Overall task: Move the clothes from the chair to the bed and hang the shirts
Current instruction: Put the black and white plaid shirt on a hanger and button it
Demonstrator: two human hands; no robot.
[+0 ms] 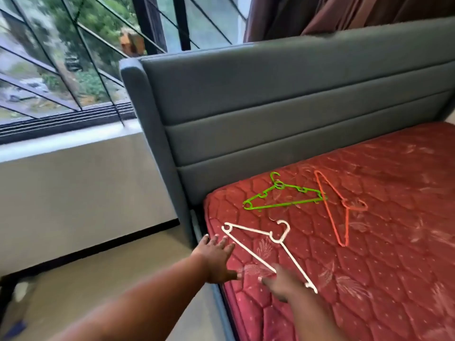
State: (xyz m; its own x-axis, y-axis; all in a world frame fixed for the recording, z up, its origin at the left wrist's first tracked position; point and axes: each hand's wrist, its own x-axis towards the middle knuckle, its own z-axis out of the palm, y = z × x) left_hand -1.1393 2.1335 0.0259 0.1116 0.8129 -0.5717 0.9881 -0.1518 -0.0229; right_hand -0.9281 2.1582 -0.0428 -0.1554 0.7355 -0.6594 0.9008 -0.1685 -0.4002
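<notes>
We're looking down at the corner of the bed, bare red quilted mattress up against a grey padded headboard. Three hangers lie on it. The green hanger sits nearest the headboard, its right tip just meeting the orange hanger, which lies lengthwise to its right. Closer to us, the white hanger lies flat near the mattress edge, hook pointing toward the green one.

Our left hand is stretched out over the mattress edge, fingers straight and spread, gripping nothing; its fingertips are just beside the white hanger's upper-left corner, and we cannot tell whether they touch it. Our right hand is low on the mattress, blurred, lying over the lower part of the white hanger with fingers extended; we cannot tell if it has any hold on the bar.

No clothes or chair are in view from here.

To the left, a window with dark bars shows trees outside, with a pale wall below it. A brown curtain hangs behind the headboard.
</notes>
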